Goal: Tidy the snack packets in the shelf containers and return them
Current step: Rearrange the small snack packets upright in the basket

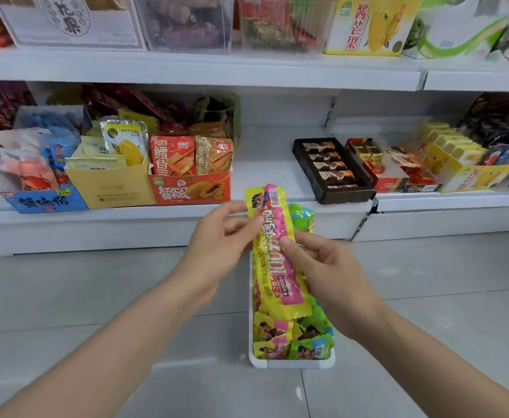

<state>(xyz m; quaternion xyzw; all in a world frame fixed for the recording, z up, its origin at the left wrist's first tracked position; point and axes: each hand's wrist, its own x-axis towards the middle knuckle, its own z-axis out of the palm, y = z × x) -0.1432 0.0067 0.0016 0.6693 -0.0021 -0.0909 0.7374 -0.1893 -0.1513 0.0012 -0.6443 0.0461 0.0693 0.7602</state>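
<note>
My left hand (220,236) pinches the upper part of a long yellow and pink snack packet (274,251), thumb and fingertips closed on its left edge. My right hand (325,267) grips the same packet lower down, thumb pressed on its printed front and fingers curled behind. The packet stands nearly upright between both hands, its top end tilted slightly to the left.

Directly beneath it sits a narrow white container (292,364) on the pale tiled floor (96,297), in front of the shelving. It holds more yellow-pink packets (269,330) on the left side and green packets (313,342) on the right, lying in loose rows. Whether the held packet's lower end touches those below, I cannot tell.

Beyond my hands runs the white bottom shelf (262,176). On its left stand an orange display box (191,188) of papaya snacks, a plain yellow carton (111,185) just beside it, and a blue box (46,202) further left. To the right lies a dark brown tray (333,170) of wrapped sweets, then a red box (376,167) and a yellow carton (470,173). The shelf above is blurred.
</note>
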